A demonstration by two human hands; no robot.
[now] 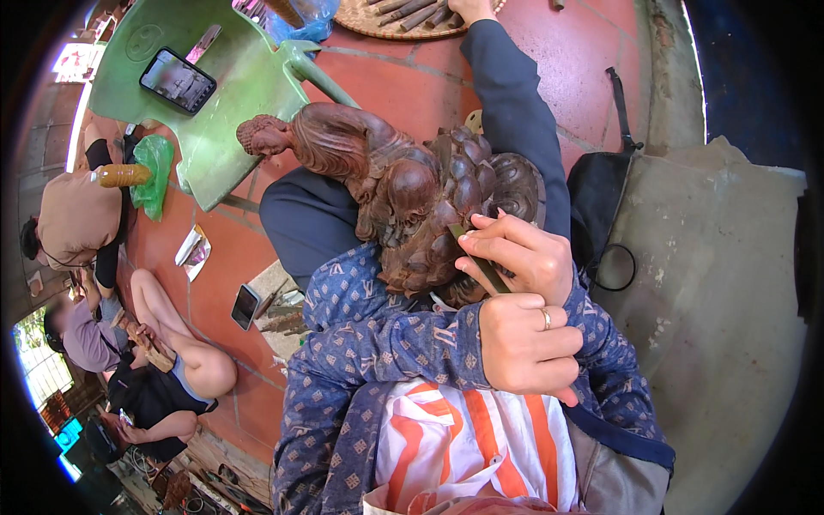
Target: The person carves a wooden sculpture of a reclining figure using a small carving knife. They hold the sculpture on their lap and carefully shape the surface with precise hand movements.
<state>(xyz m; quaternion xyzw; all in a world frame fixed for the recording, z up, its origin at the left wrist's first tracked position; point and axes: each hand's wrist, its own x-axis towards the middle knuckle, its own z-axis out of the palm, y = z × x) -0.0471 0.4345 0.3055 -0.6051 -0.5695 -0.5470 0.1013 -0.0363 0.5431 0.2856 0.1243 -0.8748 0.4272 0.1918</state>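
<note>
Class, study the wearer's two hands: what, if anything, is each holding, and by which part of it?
Both hold one narrow dark tool: the right hand near its tip, beside the wooden carving; the left hand around its lower part.

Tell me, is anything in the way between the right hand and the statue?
No, nothing I can see blocks it. The right hand is right by the statue, with only the thin tool it holds there. I can't tell if its fingers touch the wood.

Left hand [528,345] fisted, right hand [534,257] pinching, the 2 adjacent.
</note>
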